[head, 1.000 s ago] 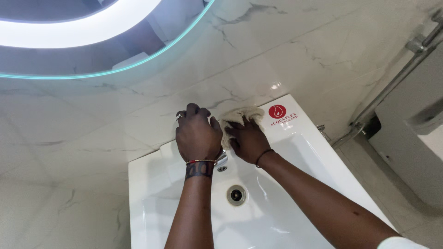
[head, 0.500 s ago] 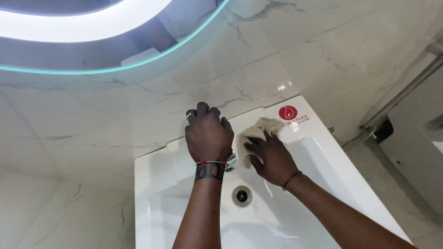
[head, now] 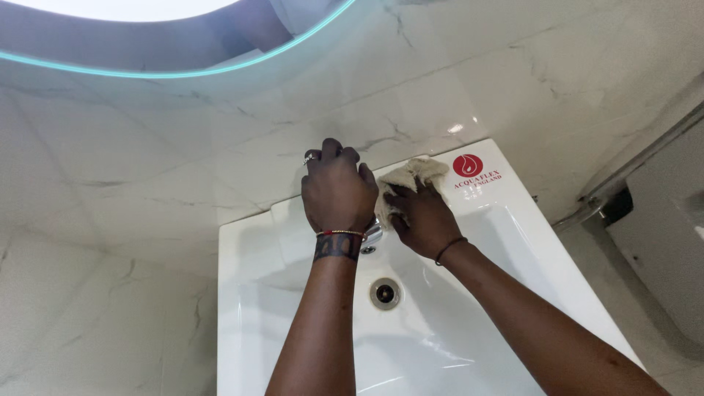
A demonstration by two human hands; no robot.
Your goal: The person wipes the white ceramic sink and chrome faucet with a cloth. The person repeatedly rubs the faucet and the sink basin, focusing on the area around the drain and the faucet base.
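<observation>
A white rectangular basin (head: 264, 308) is fixed to a marble-tiled wall. My left hand (head: 337, 192) is closed over the chrome tap (head: 373, 235) at the basin's back edge, and most of the tap is hidden under it. My right hand (head: 421, 217) presses a crumpled beige cloth (head: 411, 176) against the basin's back ledge, right beside the tap. Below the hands, the round metal drain (head: 385, 293) sits in the bowl. A bracelet and a dark band circle my left wrist.
A round lit mirror (head: 147, 44) hangs on the wall above. A red round sticker (head: 468, 165) marks the basin's back right corner. At the right stand a chrome pipe (head: 587, 209) and a white fixture (head: 660, 220).
My right hand has slid the cloth back toward the tap and the rear ledge after pulling away from it. The left hand has stayed on the tap. The view has tilted down slightly.
</observation>
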